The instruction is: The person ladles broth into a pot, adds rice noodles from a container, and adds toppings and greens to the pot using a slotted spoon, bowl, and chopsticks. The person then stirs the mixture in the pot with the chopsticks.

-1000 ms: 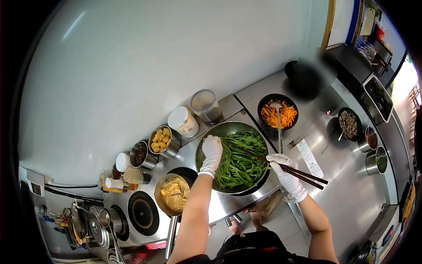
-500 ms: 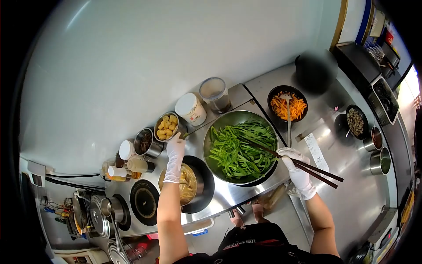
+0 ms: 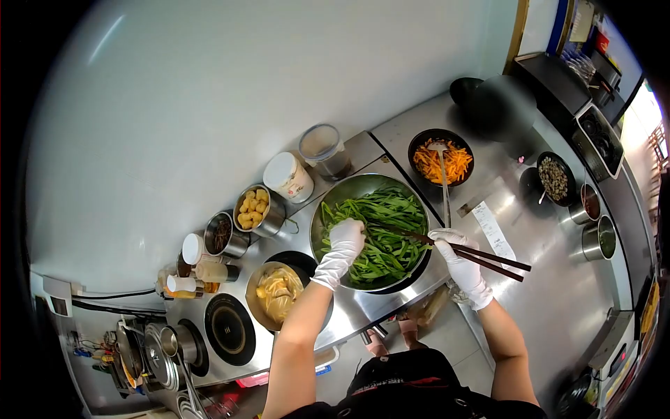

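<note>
A wide metal bowl [image 3: 322,209] full of long leafy greens [image 3: 391,209] stands on the stove. My left hand [image 3: 347,237], in a white glove, is over the left side of the greens. Its fingers are curled together, and whatever is between them is hidden. In my gloved right hand [image 3: 457,258] is a pair of long dark chopsticks [image 3: 492,260], crossing the bowl's right rim with their tips among the greens. A pot of pale yellowish food [image 3: 279,290] sits left of the bowl. A green strand [image 3: 292,225] lies beside the metal container of yellow chunks [image 3: 252,208].
Behind the bowl stand a white tub [image 3: 288,177] and a clear lidded container [image 3: 325,151]. Shredded carrots with a spatula fill a black bowl [image 3: 442,156]. A paper slip [image 3: 494,230] lies on the right counter. Seasoning bottles [image 3: 216,271] line the wall.
My left hand has moved from beside the yellow chunks, right and down onto the greens. My right hand still has the chopsticks in the bowl. The whole view has shifted slightly.
</note>
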